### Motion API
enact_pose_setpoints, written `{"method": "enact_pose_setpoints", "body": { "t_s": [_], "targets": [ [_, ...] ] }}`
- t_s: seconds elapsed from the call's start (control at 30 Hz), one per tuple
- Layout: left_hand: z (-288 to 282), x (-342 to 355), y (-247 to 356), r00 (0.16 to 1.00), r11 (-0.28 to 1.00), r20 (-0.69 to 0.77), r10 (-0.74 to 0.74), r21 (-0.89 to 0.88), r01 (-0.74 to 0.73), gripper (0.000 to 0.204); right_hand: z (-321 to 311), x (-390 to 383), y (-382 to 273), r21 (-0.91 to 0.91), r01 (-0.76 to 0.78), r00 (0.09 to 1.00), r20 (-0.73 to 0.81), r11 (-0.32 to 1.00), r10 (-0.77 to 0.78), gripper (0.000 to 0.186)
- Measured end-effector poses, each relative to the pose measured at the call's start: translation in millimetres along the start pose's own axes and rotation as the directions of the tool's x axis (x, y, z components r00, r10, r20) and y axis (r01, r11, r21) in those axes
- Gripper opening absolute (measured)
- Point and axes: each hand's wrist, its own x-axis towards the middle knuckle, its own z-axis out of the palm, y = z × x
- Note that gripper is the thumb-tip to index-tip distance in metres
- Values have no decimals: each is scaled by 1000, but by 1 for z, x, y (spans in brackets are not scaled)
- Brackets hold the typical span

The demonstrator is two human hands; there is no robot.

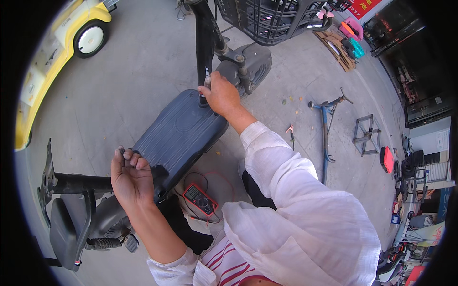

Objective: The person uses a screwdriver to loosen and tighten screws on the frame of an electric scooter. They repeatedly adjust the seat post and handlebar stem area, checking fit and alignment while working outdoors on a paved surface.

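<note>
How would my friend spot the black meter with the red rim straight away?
Find the dark grey, ridged scooter footboard slanting across the picture's middle. Just below its lower edge, on the pale grey ground, lies a rectangular, red-rimmed black meter. Its grey screen and round dial set it apart from the plain black trouser leg nearby.

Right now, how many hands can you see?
2: the left hand near the rear end of the footboard, the right hand by the foot of the black steering column. Neither is hidden.
</note>
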Motion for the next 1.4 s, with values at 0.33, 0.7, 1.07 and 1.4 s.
{"method": "enact_pose_setpoints", "body": {
  "t_s": [0.33,0.7,1.07,1.4],
  "targets": [
    [-1,3,-1,999,1000,24,22,-7,-22,16,-10,1,-13,130,-36,986,-155,991,56,37],
    [-5,8,-2,989,990,-25,143,3,-143,20,-25,-24,-56,935,-256,959,213,-246,-187,42],
    [3,1,1,968,977,-155,197,-51,-207,17,-20,-44,-73,953,-225,942,159,-205,-297,36],
    [3,4,-2,965,973,-132,224,-17,-229,18,-20,-43,-72,954,-226,941,162,-195,-296,35]
  ]
}}
